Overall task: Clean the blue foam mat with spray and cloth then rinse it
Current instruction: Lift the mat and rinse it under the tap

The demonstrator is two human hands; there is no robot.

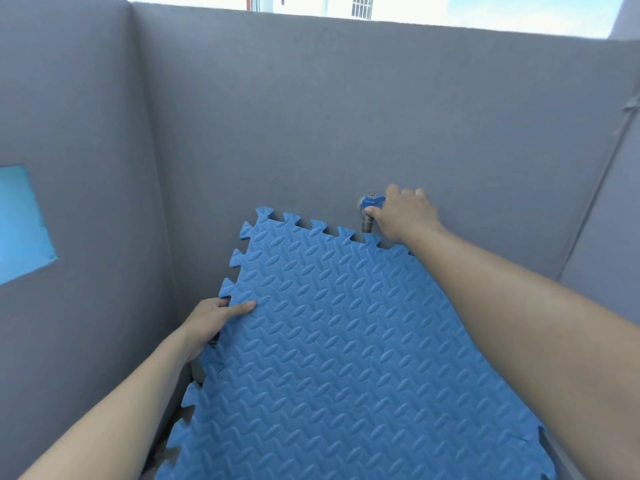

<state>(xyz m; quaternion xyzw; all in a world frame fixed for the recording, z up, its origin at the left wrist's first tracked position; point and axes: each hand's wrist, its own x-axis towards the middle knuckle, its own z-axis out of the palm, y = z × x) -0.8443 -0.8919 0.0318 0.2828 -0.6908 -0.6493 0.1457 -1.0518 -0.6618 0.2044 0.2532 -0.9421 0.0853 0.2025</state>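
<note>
Where the grey wall (346, 116) fills the upper half of the frame, a small tap (369, 213) juts out right of centre, its blue handle above a dull brass spout. The right hand (403, 216) reaches in from the lower right and grips that handle, thumb beneath it and fingers curled over the top. The blue foam mat (346, 358) takes up the centre and bottom of the frame, tilted with its far toothed edge just under the spout and close to the wall. Its surface carries a pressed pattern of paired leaf-like ridges, and its edges are cut in interlocking puzzle teeth. No brand, label or writing can be read on the mat, the tap or the walls. The left hand (211, 323), at centre left, holds the mat's left edge, thumb lying flat on top and fingers tucked beneath. The right forearm crosses over the mat's upper right corner and hides it. At the left edge of the frame a side wall (86, 168) has a light blue rectangular opening (20, 223). Along the top a white building (346, 5) shows beyond the wall.
</note>
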